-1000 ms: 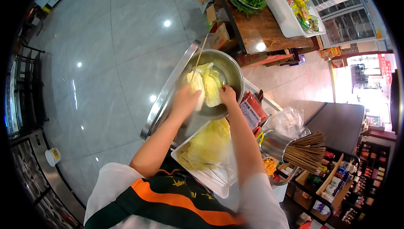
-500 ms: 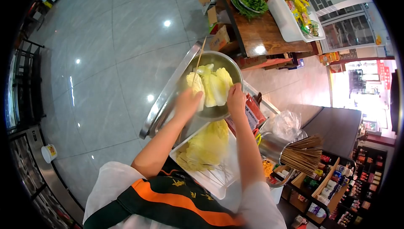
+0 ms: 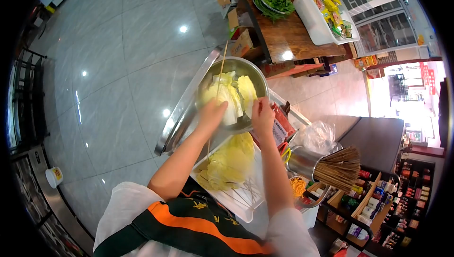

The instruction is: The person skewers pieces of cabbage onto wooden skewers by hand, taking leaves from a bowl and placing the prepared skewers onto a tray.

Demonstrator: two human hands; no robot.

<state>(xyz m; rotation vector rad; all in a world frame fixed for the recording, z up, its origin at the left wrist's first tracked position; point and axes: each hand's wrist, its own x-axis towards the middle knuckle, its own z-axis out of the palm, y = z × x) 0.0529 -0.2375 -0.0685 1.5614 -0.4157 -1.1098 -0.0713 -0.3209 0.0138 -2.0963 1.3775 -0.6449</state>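
Note:
Over a steel bowl [image 3: 263, 76], my left hand [image 3: 213, 114] is closed around a bamboo skewer [image 3: 223, 63] and a pale napa cabbage leaf [image 3: 231, 113]. The skewer's upper end sticks out past the bowl's far rim. At the bowl's right side, my right hand [image 3: 263, 113] pinches the edge of another cabbage leaf [image 3: 247, 89]. Closer to my body, a white tray [image 3: 247, 215] carries a heap of yellow-green cabbage leaves [image 3: 232, 160] with several thin skewers. My fingers partly hide both held leaves.
Right of the bowl lie a red packet [image 3: 282, 127], a clear plastic bag [image 3: 318, 136] and a steel canister [image 3: 302, 161] full of brown sticks [image 3: 338, 169]. A long metal tray [image 3: 166, 136] borders the left. Beyond stands a wooden table [image 3: 283, 34] with greens [image 3: 274, 0] and a white bin [image 3: 309, 20].
My right hand has drawn its cabbage leaf slightly left, toward the leaf in my left hand. The leaf under my left hand now shows wider. The whole view has shifted a little.

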